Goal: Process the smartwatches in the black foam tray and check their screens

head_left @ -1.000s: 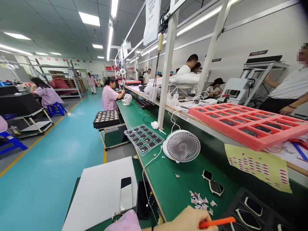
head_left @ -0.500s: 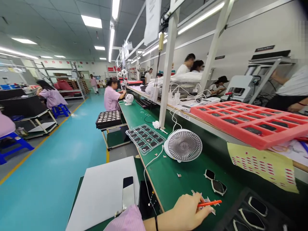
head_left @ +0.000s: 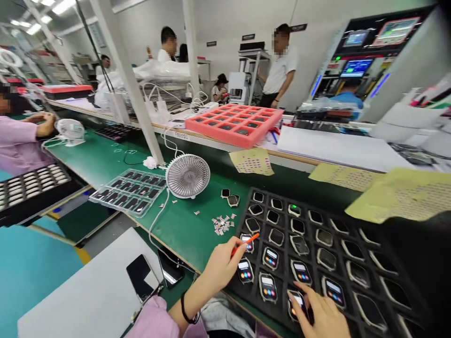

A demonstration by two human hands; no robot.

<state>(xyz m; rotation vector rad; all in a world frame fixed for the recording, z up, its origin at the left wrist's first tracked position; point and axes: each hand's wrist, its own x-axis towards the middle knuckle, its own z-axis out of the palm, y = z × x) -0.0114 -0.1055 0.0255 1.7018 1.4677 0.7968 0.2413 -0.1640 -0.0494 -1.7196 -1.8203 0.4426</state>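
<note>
My left hand grips a thin orange stick-like tool, its tip over the left edge of a black foam tray. Rows of square smartwatch bodies lie in the tray's slots. Several in the near rows, such as one lit smartwatch, show a bright screen with coloured icons; most others are dark. At the near edge, the thumb and index finger of my right hand close about another lit smartwatch. Small pale tabs lie heaped left of the tray, and two watch pieces lie behind them.
A white fan and a clear tray of black parts stand on the green bench. Above, a shelf carries a red foam tray. Yellow sheets hang from it. A phone lies at left; co-workers are beyond.
My view has swung right and down to the black tray. My left hand, still with the orange tool, has moved from the tabs to the tray. My right hand has come into view.
</note>
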